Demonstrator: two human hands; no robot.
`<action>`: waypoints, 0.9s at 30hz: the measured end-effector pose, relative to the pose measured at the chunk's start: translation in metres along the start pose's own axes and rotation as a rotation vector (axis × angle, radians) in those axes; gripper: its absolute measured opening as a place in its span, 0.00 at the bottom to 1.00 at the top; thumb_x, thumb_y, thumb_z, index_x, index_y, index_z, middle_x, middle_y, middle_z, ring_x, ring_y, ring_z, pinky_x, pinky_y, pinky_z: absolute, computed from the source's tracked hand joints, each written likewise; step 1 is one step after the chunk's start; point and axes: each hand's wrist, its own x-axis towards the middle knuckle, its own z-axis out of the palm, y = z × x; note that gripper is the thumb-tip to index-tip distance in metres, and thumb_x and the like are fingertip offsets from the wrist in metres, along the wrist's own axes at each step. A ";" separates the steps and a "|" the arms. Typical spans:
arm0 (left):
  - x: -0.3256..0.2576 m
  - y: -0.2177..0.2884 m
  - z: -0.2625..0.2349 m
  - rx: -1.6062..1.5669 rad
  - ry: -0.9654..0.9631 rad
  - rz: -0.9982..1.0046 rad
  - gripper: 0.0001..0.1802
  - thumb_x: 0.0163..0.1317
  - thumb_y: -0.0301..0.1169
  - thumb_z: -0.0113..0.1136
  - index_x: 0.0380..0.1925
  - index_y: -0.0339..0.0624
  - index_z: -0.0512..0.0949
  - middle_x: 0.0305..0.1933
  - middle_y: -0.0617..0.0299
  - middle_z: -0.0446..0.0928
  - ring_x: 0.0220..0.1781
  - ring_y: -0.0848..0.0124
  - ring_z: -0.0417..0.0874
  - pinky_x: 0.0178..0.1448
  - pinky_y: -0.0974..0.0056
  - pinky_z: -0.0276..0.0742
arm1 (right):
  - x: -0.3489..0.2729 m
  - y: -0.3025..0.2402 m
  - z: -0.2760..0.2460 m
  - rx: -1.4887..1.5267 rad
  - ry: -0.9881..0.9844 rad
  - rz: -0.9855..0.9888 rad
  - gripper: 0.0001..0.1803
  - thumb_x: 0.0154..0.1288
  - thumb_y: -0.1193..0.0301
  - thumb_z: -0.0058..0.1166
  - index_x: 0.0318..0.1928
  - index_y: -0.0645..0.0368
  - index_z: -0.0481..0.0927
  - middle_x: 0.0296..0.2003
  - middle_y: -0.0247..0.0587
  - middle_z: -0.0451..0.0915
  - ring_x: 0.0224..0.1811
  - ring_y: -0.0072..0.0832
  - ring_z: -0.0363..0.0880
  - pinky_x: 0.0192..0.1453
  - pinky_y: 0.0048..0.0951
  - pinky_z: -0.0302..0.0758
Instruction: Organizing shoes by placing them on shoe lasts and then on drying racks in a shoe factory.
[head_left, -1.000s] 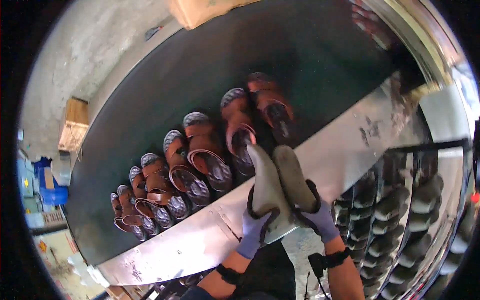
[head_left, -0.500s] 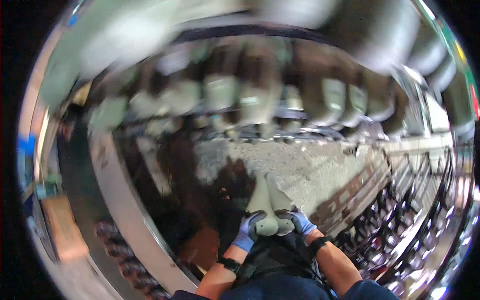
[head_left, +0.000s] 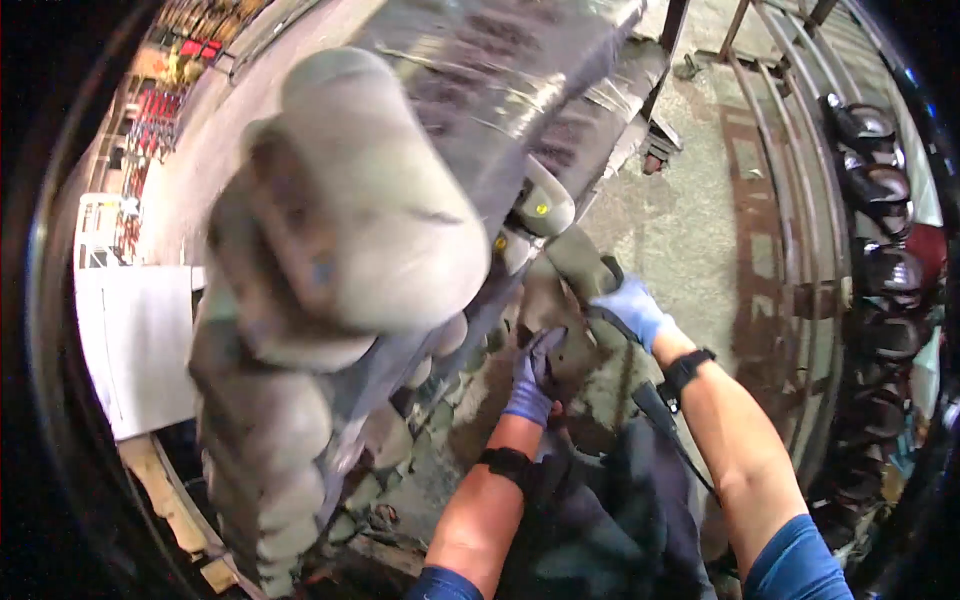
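Observation:
My left hand (head_left: pixel 538 372), in a bluish glove with dark fingers, grips the near end of a smooth grey-green moulded piece (head_left: pixel 544 300). My right hand (head_left: pixel 632 308), gloved alike, holds a second grey-green piece (head_left: pixel 580 262) by its side. Both pieces are long and rounded, narrower at one end, and lie side by side, tilted away from me. Just beyond them, a similar light piece with a yellow dot (head_left: pixel 550 205) sits by the dark covered rack (head_left: pixel 480 110). Motion blur and shadow hide the exact finger contacts.
Tall overlapping stacks of rounded grey pieces (head_left: pixel 400 210) rise close on the left. A metal rail frame (head_left: pixel 785 190) and a row of dark shiny parts (head_left: pixel 885 270) run along the right. A white box (head_left: pixel 135 340) stands at the far left, above wooden boards (head_left: pixel 165 490).
My view has swung round, bringing the stacks to the left. Both hands still hold the two pieces, now farther forward beside the rack; my right hand is farther out than my left.

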 end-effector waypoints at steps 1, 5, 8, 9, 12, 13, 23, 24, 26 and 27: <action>0.025 -0.012 0.022 0.140 0.009 0.132 0.21 0.57 0.32 0.53 0.51 0.37 0.72 0.53 0.53 0.74 0.58 0.61 0.72 0.62 0.62 0.68 | 0.031 0.024 -0.006 -0.049 0.102 -0.079 0.34 0.42 0.61 0.63 0.52 0.62 0.72 0.45 0.54 0.78 0.48 0.43 0.77 0.52 0.35 0.72; 0.117 0.007 0.028 -0.283 0.231 0.330 0.16 0.66 0.32 0.46 0.49 0.36 0.75 0.47 0.60 0.76 0.51 0.69 0.74 0.55 0.65 0.71 | 0.114 0.017 0.014 0.053 0.100 -0.362 0.30 0.47 0.60 0.58 0.53 0.59 0.72 0.45 0.58 0.77 0.50 0.45 0.76 0.52 0.38 0.72; 0.094 0.038 0.095 -0.235 0.096 -0.059 0.18 0.66 0.33 0.45 0.52 0.35 0.72 0.51 0.63 0.74 0.50 0.69 0.74 0.55 0.67 0.70 | 0.086 0.066 -0.013 0.033 0.133 -0.146 0.30 0.51 0.57 0.56 0.54 0.56 0.72 0.46 0.59 0.76 0.52 0.47 0.74 0.53 0.39 0.71; 0.087 0.036 0.034 0.063 0.091 0.097 0.21 0.65 0.34 0.50 0.54 0.33 0.70 0.51 0.61 0.74 0.52 0.71 0.73 0.60 0.68 0.64 | 0.077 0.035 0.016 0.011 0.124 -0.036 0.30 0.53 0.55 0.55 0.56 0.54 0.71 0.46 0.60 0.76 0.52 0.50 0.73 0.54 0.39 0.71; 0.006 0.058 0.112 -0.016 -0.005 -0.110 0.23 0.60 0.30 0.54 0.56 0.35 0.70 0.58 0.57 0.71 0.59 0.63 0.70 0.64 0.64 0.62 | -0.014 0.120 -0.012 -0.041 0.292 0.100 0.28 0.54 0.60 0.56 0.55 0.56 0.72 0.47 0.56 0.77 0.52 0.49 0.74 0.58 0.39 0.70; -0.038 0.068 0.098 -0.200 0.141 -0.288 0.24 0.60 0.31 0.55 0.56 0.34 0.69 0.59 0.56 0.70 0.62 0.63 0.67 0.66 0.64 0.60 | -0.069 0.064 -0.009 0.067 0.195 0.266 0.26 0.54 0.62 0.56 0.54 0.57 0.74 0.47 0.53 0.78 0.52 0.46 0.75 0.57 0.38 0.71; -0.412 0.226 0.075 -0.101 0.518 -0.231 0.17 0.58 0.33 0.60 0.43 0.31 0.78 0.43 0.55 0.80 0.42 0.67 0.79 0.50 0.63 0.74 | -0.314 -0.092 0.039 -0.298 -0.180 0.153 0.27 0.54 0.51 0.51 0.53 0.46 0.75 0.44 0.52 0.79 0.49 0.50 0.75 0.55 0.43 0.71; -0.452 0.257 0.080 -0.213 0.587 -0.180 0.17 0.57 0.34 0.61 0.43 0.32 0.78 0.43 0.53 0.80 0.43 0.66 0.80 0.51 0.63 0.74 | -0.334 -0.118 0.055 -0.356 -0.281 0.076 0.27 0.54 0.49 0.51 0.53 0.45 0.75 0.44 0.52 0.78 0.49 0.50 0.75 0.55 0.43 0.71; -0.537 0.214 0.055 0.404 0.820 -0.261 0.18 0.56 0.33 0.62 0.45 0.34 0.78 0.45 0.52 0.80 0.45 0.64 0.81 0.52 0.63 0.74 | -0.363 -0.153 0.093 -0.516 -0.445 -0.078 0.30 0.52 0.47 0.53 0.53 0.49 0.75 0.44 0.55 0.78 0.49 0.50 0.75 0.55 0.43 0.72; -0.568 0.236 0.064 0.272 0.900 -0.306 0.19 0.55 0.33 0.62 0.46 0.35 0.77 0.45 0.52 0.80 0.46 0.64 0.80 0.53 0.62 0.74 | -0.374 -0.155 0.108 -0.643 -0.413 -0.130 0.27 0.56 0.52 0.50 0.49 0.60 0.77 0.44 0.59 0.76 0.50 0.52 0.73 0.53 0.40 0.72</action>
